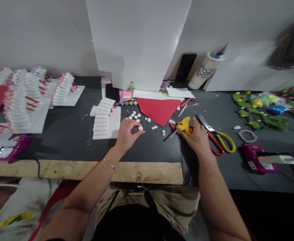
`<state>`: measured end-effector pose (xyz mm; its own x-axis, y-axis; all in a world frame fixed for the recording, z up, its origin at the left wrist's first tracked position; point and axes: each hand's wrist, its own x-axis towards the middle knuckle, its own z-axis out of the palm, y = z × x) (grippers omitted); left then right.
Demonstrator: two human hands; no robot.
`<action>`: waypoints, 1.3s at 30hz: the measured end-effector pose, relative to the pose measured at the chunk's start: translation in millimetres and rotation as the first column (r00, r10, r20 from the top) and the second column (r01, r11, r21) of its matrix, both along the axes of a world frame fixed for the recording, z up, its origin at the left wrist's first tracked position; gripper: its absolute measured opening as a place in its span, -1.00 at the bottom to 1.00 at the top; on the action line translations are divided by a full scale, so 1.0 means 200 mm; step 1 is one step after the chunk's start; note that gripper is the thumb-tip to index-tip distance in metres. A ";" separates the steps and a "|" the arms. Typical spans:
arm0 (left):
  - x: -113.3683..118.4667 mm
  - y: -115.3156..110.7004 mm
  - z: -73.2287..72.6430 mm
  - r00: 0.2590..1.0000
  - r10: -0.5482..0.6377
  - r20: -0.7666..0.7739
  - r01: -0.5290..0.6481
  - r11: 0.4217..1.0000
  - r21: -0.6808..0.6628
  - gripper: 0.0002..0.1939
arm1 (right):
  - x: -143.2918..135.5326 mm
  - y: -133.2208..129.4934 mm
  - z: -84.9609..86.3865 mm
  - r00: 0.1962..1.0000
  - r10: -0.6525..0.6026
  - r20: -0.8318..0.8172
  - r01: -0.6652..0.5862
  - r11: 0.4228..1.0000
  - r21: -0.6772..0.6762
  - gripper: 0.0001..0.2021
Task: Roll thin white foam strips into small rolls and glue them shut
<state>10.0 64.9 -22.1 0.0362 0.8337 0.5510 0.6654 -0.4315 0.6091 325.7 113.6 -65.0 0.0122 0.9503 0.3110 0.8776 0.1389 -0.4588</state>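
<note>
Between thumb and fingertips, my left hand (127, 134) pinches a small white disc (140, 128). Several more white discs (137, 120) lie loose on the table just beyond it. To its left, a fanned stack of white strips (100, 124) rests on a white card. My right hand (198, 137) is closed around a yellow glue gun (184, 124), whose grip is partly hidden by the fingers. Right beside that hand lie large scissors (227, 142) with red and yellow handles. A piece of red paper (159, 108) lies between and beyond both hands.
Finished-looking white stepped models (17, 110) stand at the left. A bottle (203, 72) and a phone (186, 68) lean at the back wall. Purple power strips (252, 157) with cords sit at both sides. Green decorated pieces (249, 110) lie far right. White scraps (163, 133) are scattered centrally.
</note>
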 end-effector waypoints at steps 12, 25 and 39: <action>-0.07 0.05 -0.07 0.939 0.161 -0.305 -0.231 0.950 -0.209 -0.78 | 0.06 -0.03 0.01 0.998 0.059 -0.016 -0.060 0.997 -0.042 -0.01; -0.10 0.07 -0.10 0.923 0.335 -0.191 -0.343 0.939 -0.013 -0.74 | 0.05 -0.05 0.06 0.996 0.070 -0.054 -0.068 0.997 0.042 -0.11; -0.01 -0.03 -0.01 0.986 0.113 -0.126 -0.107 0.993 0.053 -0.68 | -0.04 -0.08 0.23 0.952 -0.065 -0.299 0.097 0.991 0.093 -0.47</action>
<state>7.9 59.7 -23.2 0.0187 0.8107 0.5852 0.7818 -0.3767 0.4969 318.5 98.5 -20.0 0.1938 0.9045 0.3798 0.7159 0.1343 -0.6852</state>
